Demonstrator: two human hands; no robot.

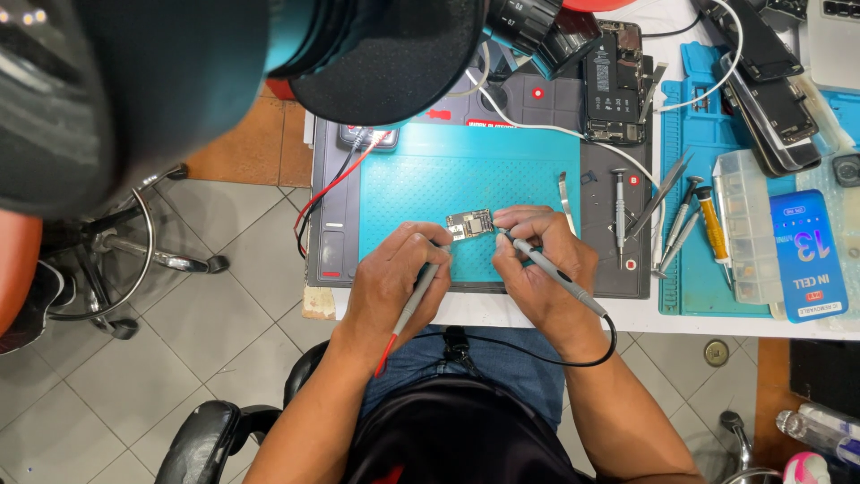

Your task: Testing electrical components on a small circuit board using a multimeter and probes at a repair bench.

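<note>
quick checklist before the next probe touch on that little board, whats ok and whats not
1. Small circuit board lies flat on the teal mat: ok.
2. Left hand holds the red-lead probe pointed toward the board's left edge: ok.
3. Right hand holds the black-lead probe at the board's right edge: ok.
4. Tips actually on contacts: cannot tell, too small.
5. Black lead loops off the table edge over the lap: not ok, a possible snag.
6. Loose screwdriver lies apart from the hands: ok.

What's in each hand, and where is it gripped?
Left hand pinches a red-wired probe near its tip; right hand grips a black-wired probe at its front. Both tips meet the circuit board.
</note>
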